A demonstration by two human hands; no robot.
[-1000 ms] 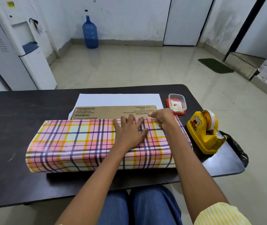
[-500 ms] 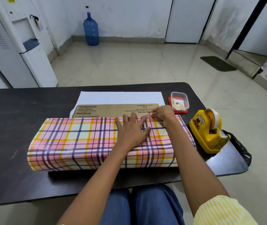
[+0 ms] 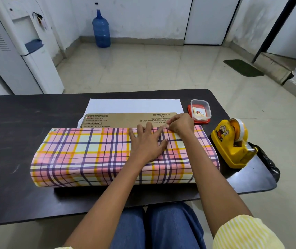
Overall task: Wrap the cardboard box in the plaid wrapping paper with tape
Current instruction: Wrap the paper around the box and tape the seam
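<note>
The pink, yellow and purple plaid wrapping paper is folded over the near side and top of the cardboard box, whose brown far strip still shows. White paper underside lies flat beyond the box. My left hand lies flat with spread fingers on the plaid paper, pressing it down. My right hand is curled at the paper's far edge, its fingertips pinching something small there, seemingly a piece of tape; the piece itself is hard to make out. A yellow tape dispenser stands to the right.
The black table holds a small clear container with a red lid at the back right. A black bag hangs off the table's right edge. A white water dispenser and a blue water jug stand on the floor beyond.
Both hands stay in nearly the same place on the box. The camera view has shifted slightly; the right hand's fingers keep working at the paper's far edge.
</note>
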